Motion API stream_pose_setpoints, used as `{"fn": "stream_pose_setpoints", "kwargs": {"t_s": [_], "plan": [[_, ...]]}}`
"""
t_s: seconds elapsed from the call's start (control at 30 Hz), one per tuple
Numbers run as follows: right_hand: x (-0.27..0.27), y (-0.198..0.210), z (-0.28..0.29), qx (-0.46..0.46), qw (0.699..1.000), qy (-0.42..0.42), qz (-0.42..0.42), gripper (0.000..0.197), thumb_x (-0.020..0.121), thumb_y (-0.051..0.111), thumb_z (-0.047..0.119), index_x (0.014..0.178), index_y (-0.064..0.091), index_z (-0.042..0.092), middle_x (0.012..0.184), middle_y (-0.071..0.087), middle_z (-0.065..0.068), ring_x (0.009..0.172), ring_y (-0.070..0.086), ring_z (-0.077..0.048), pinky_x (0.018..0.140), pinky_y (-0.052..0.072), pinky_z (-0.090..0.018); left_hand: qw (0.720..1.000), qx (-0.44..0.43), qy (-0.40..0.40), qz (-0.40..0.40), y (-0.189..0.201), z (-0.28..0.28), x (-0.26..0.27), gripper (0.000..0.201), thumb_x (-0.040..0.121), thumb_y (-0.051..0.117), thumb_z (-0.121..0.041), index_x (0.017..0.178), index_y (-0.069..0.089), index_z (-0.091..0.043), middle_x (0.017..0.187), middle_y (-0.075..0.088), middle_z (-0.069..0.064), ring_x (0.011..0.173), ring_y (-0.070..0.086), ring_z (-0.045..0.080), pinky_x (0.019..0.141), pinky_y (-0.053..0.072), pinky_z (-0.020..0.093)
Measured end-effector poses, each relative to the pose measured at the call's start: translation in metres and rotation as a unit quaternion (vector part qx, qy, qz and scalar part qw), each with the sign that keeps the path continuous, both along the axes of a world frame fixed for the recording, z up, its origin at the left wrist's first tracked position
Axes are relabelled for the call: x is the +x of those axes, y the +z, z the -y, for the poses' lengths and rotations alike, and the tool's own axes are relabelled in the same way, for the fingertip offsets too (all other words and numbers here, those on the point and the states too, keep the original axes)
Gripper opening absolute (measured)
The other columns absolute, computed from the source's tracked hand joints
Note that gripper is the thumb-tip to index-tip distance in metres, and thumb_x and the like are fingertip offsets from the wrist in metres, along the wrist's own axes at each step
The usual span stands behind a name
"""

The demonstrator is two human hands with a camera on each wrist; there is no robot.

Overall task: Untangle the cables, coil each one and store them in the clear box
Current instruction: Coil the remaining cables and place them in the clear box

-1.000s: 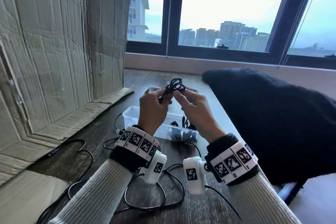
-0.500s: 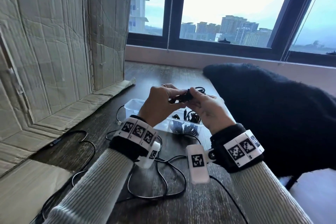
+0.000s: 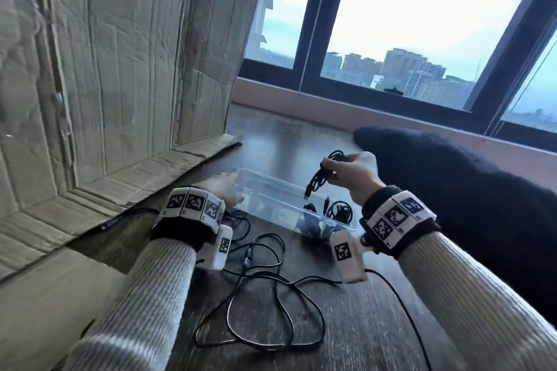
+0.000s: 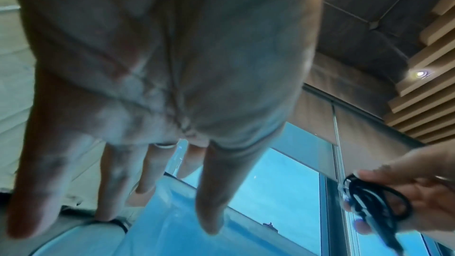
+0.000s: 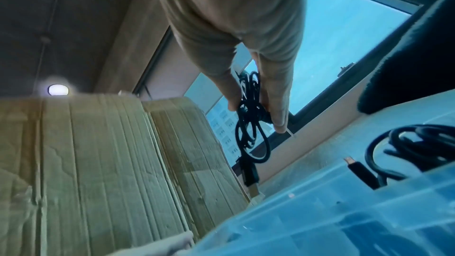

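My right hand (image 3: 328, 169) pinches a small coiled black cable (image 3: 321, 179) above the clear box (image 3: 265, 187), and the cable's plug (image 3: 307, 194) dangles toward the box's inside. In the right wrist view the fingers (image 5: 275, 104) and thumb squeeze the coil (image 5: 248, 124). The left hand (image 3: 224, 190) lies at the box's left end, holding nothing. Its fingers (image 4: 147, 182) are straight over the box rim (image 4: 177, 180). Coiled black cables (image 3: 339, 211) lie in the right end of the box. A loose black cable (image 3: 262, 280) sprawls on the wooden table in front of it.
Large cardboard sheets (image 3: 105, 69) lean along the left, their flaps lying on the table. A dark fuzzy cloth (image 3: 452, 205) covers the right side, close to my right wrist. Another cable (image 3: 111, 223) runs out from under the cardboard. The window is behind.
My hands have parted. The left hand let go of the coil and dropped to the box's left end. The right hand carried the coil over the box.
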State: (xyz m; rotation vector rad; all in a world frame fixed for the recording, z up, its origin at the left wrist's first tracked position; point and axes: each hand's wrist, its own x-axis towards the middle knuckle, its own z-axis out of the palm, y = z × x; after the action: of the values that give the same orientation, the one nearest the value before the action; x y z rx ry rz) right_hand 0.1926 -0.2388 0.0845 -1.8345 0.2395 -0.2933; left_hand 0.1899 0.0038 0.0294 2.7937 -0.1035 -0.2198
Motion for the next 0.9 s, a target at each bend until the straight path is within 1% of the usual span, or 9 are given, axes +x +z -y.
{"fn": "stream_pose_setpoints", "kwargs": {"t_s": [0.1, 0.17, 0.27, 0.4, 0.5, 0.6, 0.7, 0.8, 0.9], "plan": [[0.008, 0.0, -0.017, -0.093, 0.996, 0.008, -0.007, 0.024, 0.072, 0.082, 0.012, 0.079, 0.061, 0.005, 0.084, 0.07, -0.015, 0.083, 0.072, -0.028, 0.079, 0.059, -0.04, 1.0, -0.018, -0.001, 0.006, -0.001, 0.003, -0.003, 0.069, 0.096, 0.049, -0.025, 0.152, 0.009, -0.019, 0.15, 0.034, 0.011, 0.135, 0.036, 0.027, 0.105, 0.033, 0.033], [0.011, -0.001, -0.025, -0.135, 0.991, 0.01, 0.006, 0.026, 0.074, 0.081, 0.011, 0.074, 0.055, 0.01, 0.088, 0.068, -0.014, 0.087, 0.07, -0.027, 0.079, 0.059, -0.038, 1.0, -0.009, -0.003, 0.017, 0.002, 0.004, -0.007, 0.059, 0.096, 0.049, -0.027, 0.149, 0.022, -0.021, 0.141, 0.046, 0.011, 0.127, 0.045, 0.028, 0.097, 0.038, 0.033], [0.015, -0.004, -0.03, -0.189, 0.981, 0.044, -0.018, 0.03, 0.075, 0.079, 0.01, 0.082, 0.05, 0.013, 0.093, 0.065, -0.013, 0.091, 0.069, -0.028, 0.08, 0.059, -0.036, 0.999, 0.033, 0.002, 0.021, 0.012, 0.002, -0.008, 0.047, 0.094, 0.052, -0.036, 0.134, 0.051, -0.011, 0.132, 0.057, 0.008, 0.119, 0.054, 0.025, 0.088, 0.042, 0.03], [0.011, -0.007, -0.037, -0.227, 0.967, 0.087, -0.073, 0.035, 0.074, 0.08, 0.008, 0.075, 0.046, 0.016, 0.081, 0.061, -0.007, 0.091, 0.07, -0.029, 0.083, 0.058, -0.04, 0.999, -0.019, -0.017, 0.023, 0.024, 0.0, -0.013, 0.045, 0.094, 0.055, -0.035, 0.132, 0.055, -0.012, 0.132, 0.059, 0.003, 0.118, 0.056, 0.019, 0.094, 0.042, 0.026], [0.007, -0.015, -0.043, -0.315, 0.932, 0.117, -0.133, 0.029, 0.074, 0.079, 0.009, 0.089, 0.055, 0.006, 0.088, 0.064, -0.012, 0.094, 0.069, -0.029, 0.084, 0.057, -0.04, 0.998, -0.046, -0.018, 0.028, 0.027, 0.0, -0.017, 0.039, 0.094, 0.057, -0.032, 0.128, 0.059, -0.013, 0.125, 0.064, 0.003, 0.112, 0.06, 0.017, 0.09, 0.044, 0.024], [0.008, -0.03, -0.043, -0.42, 0.886, 0.104, -0.166, 0.054, 0.077, 0.077, 0.021, 0.118, 0.049, 0.0, 0.113, 0.061, -0.014, 0.095, 0.061, -0.022, 0.087, 0.054, -0.032, 0.998, -0.037, -0.018, 0.037, 0.026, -0.001, -0.019, 0.029, 0.094, 0.057, -0.027, 0.12, 0.067, -0.017, 0.119, 0.068, -0.001, 0.104, 0.062, 0.015, 0.078, 0.042, 0.02], [0.006, -0.037, -0.039, -0.467, 0.861, 0.101, -0.177, 0.058, 0.083, 0.071, 0.021, 0.129, 0.044, -0.002, 0.115, 0.06, -0.012, 0.085, 0.044, -0.016, 0.083, 0.049, -0.035, 0.998, -0.053, 0.001, 0.041, 0.024, 0.0, -0.019, 0.026, 0.093, 0.059, -0.029, 0.114, 0.07, -0.02, 0.102, 0.071, -0.001, 0.088, 0.06, 0.012, 0.072, 0.04, 0.02], [0.013, -0.043, -0.037, -0.48, 0.846, 0.122, -0.197, 0.052, 0.085, 0.069, 0.015, 0.126, 0.047, -0.007, 0.09, 0.055, -0.011, 0.085, 0.048, -0.022, 0.077, 0.044, -0.032, 0.997, -0.059, 0.004, 0.041, 0.024, 0.003, -0.019, 0.025, 0.092, 0.06, -0.031, 0.112, 0.071, -0.021, 0.097, 0.071, -0.001, 0.085, 0.058, 0.012, 0.067, 0.041, 0.021], [0.02, -0.046, -0.039, -0.55, 0.803, 0.147, -0.176, 0.044, 0.083, 0.068, 0.015, 0.12, 0.057, -0.005, 0.093, 0.055, -0.013, 0.084, 0.049, -0.024, 0.073, 0.043, -0.032, 0.998, -0.047, -0.012, 0.029, 0.027, 0.004, -0.022, 0.028, 0.094, 0.058, -0.031, 0.116, 0.069, -0.018, 0.093, 0.068, -0.004, 0.085, 0.057, 0.01, 0.06, 0.041, 0.02]]}}
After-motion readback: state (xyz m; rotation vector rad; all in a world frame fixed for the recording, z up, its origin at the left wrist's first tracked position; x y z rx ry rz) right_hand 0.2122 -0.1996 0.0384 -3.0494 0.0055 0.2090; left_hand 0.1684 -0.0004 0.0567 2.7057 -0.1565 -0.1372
